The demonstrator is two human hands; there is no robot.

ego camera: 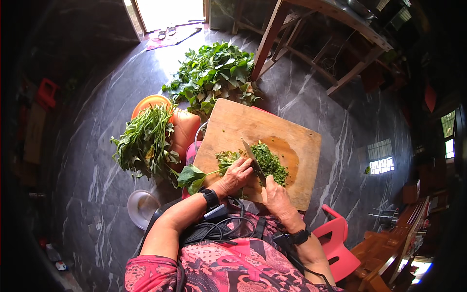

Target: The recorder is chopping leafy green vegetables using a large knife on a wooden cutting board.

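A wooden chopping board (233, 120) lies before me, with a wet patch on its right half. My right hand (276, 195) grips the handle of a kitchen knife (253, 159), its blade slanting up and left across the board. My left hand (238, 173) presses a bunch of leafy greens (226, 159) against the wood, fingertips close to the blade's left side. Right of the blade lies a heap of finely chopped greens (268, 164). One large leaf (191, 175) sticks out at the board's left edge, beside my left wrist.
More cut vines (146, 142) droop over an orange basin (151, 102) at left. A big leafy pile (219, 73) rests on the marbled floor (109, 157) beyond the board. Nearby are a pale bowl (142, 208), a pink plastic chair (335, 241) and a wooden table frame (270, 40).
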